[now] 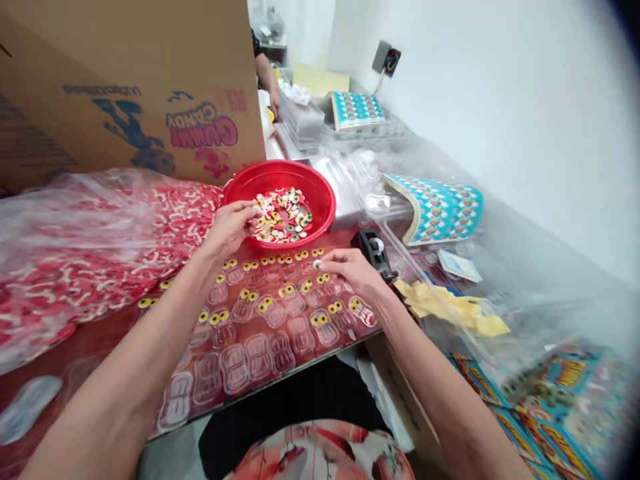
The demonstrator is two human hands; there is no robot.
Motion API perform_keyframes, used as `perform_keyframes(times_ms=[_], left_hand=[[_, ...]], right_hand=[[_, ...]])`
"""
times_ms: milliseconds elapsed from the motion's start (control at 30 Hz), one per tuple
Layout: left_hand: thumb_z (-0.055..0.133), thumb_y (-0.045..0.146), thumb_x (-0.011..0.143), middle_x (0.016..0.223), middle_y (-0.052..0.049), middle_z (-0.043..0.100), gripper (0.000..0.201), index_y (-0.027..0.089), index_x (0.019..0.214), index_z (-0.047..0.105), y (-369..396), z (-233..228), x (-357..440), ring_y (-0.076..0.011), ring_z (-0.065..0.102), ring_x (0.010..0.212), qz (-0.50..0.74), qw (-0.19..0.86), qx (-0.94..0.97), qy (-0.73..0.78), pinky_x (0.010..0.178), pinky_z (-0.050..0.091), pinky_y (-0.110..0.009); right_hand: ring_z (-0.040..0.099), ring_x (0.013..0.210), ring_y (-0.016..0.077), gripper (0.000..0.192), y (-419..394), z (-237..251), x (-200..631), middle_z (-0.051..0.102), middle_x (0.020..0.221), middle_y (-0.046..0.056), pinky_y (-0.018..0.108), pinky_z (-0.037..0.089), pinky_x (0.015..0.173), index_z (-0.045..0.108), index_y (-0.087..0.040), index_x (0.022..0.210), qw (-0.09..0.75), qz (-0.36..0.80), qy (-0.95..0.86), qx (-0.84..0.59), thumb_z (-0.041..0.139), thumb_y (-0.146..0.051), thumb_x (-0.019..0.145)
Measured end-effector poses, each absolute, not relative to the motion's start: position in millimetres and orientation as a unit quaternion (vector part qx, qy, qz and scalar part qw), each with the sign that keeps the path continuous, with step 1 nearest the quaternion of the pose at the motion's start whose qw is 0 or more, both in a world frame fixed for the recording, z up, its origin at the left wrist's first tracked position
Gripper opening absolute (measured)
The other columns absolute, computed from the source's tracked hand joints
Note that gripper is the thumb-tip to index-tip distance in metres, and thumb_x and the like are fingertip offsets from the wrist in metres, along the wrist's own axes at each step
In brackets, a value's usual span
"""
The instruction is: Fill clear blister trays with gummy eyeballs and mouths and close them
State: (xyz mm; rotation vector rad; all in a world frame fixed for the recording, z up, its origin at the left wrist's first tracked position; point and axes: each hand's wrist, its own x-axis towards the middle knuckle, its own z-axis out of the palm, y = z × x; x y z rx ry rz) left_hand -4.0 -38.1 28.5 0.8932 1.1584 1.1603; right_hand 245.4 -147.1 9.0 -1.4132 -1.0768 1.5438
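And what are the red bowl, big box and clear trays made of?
The red bowl is probably smooth plastic: its rim shines. The big box looks like cardboard: dull, brown and printed. The clear trays seem shiny, thin plastic, since the table shows through.

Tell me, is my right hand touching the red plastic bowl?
Apart: the head view shows a strip of table between your right hand and the red plastic bowl.

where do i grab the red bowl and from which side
Likely the near rim of the red bowl, from the person's side: its raised edge offers a lip to pinch, while the cardboard box stands behind and the plastic bag crowds the left.
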Motion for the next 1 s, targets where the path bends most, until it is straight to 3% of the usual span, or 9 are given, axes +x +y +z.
perform_keyframes(times_ms=[200, 300, 467, 567, 700, 867, 1000], left_hand=[[0.065, 0.009, 0.077, 0.078, -0.002, 0.062, 0.014, 0.014, 0.09, 0.067, -131, 23, 8, -0.0016, 0.047, 0.053, 0.428, 0.755, 0.288, 0.405, 0.048, 0.04, -0.01], [0.072, 0.021, 0.078, 0.08, -0.003, 0.061, 0.011, 0.014, 0.085, 0.066, -182, 4, 18, -0.0034, 0.05, 0.057, 0.375, 0.791, 0.251, 0.414, 0.05, 0.043, -0.012], [0.083, 0.038, 0.069, 0.077, -0.001, 0.06, 0.035, 0.016, 0.081, 0.059, -248, -20, 25, -0.0043, 0.048, 0.056, 0.313, 0.794, 0.256, 0.453, 0.045, 0.033, -0.013], [0.081, 0.042, 0.068, 0.07, 0.002, 0.058, 0.036, 0.017, 0.086, 0.061, -272, -31, 19, -0.0069, 0.049, 0.055, 0.306, 0.741, 0.318, 0.507, 0.047, 0.036, -0.017], [0.065, 0.037, 0.079, 0.063, 0.003, 0.057, 0.02, 0.018, 0.086, 0.065, -280, -50, 9, -0.0105, 0.051, 0.055, 0.297, 0.587, 0.468, 0.59, 0.055, 0.043, -0.022], [0.055, 0.024, 0.084, 0.096, -0.007, 0.073, 0.022, 0.017, 0.099, 0.07, -267, -63, 7, -0.0205, 0.066, 0.091, 0.277, 0.396, 0.628, 0.61, 0.087, 0.049, -0.033], [0.05, 0.02, 0.09, 0.111, -0.011, 0.072, 0.027, 0.017, 0.108, 0.07, -260, -61, 15, -0.023, 0.065, 0.106, 0.231, 0.339, 0.685, 0.602, 0.098, 0.048, -0.036]], right_hand=[[0.025, 0.041, 0.0022, 0.036, -215, -15, 269, 0.046, 0.049, -0.009, 0.018, 0.01, 0.039, 0.063, -0.016, 0.071, 0.384, 0.638, -0.325, -0.583, 0.085, -0.04, 0.055], [0.025, 0.042, 0.0027, 0.036, -236, -25, 262, 0.049, 0.054, -0.007, 0.019, 0.01, 0.04, 0.063, -0.016, 0.072, 0.365, 0.666, -0.319, -0.567, 0.083, -0.042, 0.058], [0.026, 0.044, 0.006, 0.027, -258, -37, 241, 0.043, 0.052, -0.008, 0.021, 0.017, 0.042, 0.058, -0.019, 0.071, 0.346, 0.644, -0.377, -0.569, 0.072, -0.042, 0.068], [0.035, 0.05, 0.0096, 0.018, -266, -42, 229, 0.043, 0.054, -0.006, 0.023, 0.03, 0.051, 0.058, -0.02, 0.069, 0.32, 0.543, -0.497, -0.596, 0.063, -0.035, 0.077], [0.05, 0.065, 0.0141, 0.012, -270, -40, 208, 0.056, 0.067, -0.002, 0.026, 0.04, 0.067, 0.062, -0.019, 0.075, 0.234, 0.411, -0.62, -0.626, 0.057, -0.026, 0.084], [0.062, 0.096, 0.0217, 0.02, -261, -30, 181, 0.068, 0.104, 0.01, 0.029, 0.043, 0.083, 0.069, -0.019, 0.098, 0.105, 0.287, -0.707, -0.637, 0.05, -0.02, 0.092], [0.065, 0.1, 0.0243, 0.031, -253, -30, 169, 0.064, 0.122, 0.013, 0.033, 0.045, 0.084, 0.064, -0.022, 0.121, 0.005, 0.241, -0.736, -0.633, 0.046, -0.02, 0.095]])
